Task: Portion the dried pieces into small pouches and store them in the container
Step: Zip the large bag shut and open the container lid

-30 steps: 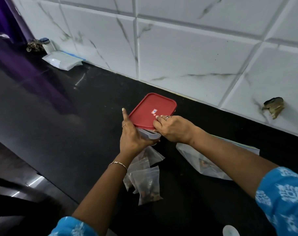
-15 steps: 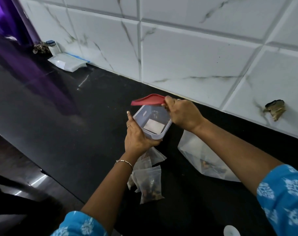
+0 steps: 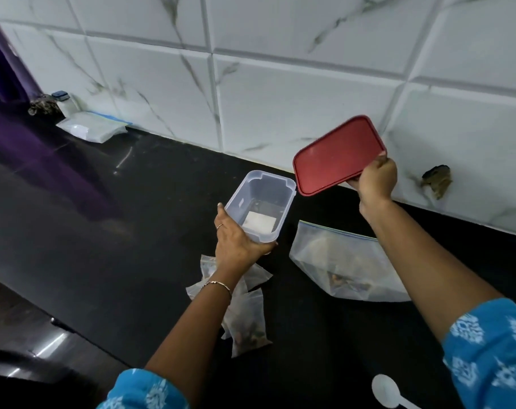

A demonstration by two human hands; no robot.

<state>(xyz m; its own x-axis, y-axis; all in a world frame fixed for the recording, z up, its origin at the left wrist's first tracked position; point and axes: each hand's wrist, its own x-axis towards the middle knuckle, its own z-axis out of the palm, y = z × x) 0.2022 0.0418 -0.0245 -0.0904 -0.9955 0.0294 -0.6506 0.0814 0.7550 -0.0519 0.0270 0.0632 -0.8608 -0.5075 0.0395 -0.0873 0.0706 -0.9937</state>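
Two grips are occupied. The left grip (image 3: 236, 243) curls round the near end of the clear plastic container (image 3: 259, 199) and holds it tilted over the black tabletop (image 3: 103, 231), with its open mouth turned toward the camera. Whether its far end touches the tabletop cannot be told. A white slip (image 3: 258, 224) lies on the container's floor. The right grip (image 3: 374, 180) pinches one short edge of the red lid (image 3: 336, 154), which is held apart from the container, up and to its right, in front of the white marbled tile wall (image 3: 280, 98). Several small pouches (image 3: 247, 323) of brown dried pieces lie in a loose heap on the tabletop beneath the left wrist, partly hidden by the forearm. A larger zip bag (image 3: 333, 261) with a few pieces in its bottom lies flat to their right. A white spoon (image 3: 386, 391) lies at the near edge. A white packet (image 3: 91, 129) and a blue-capped bottle (image 3: 63, 103) sit far left against the wall.
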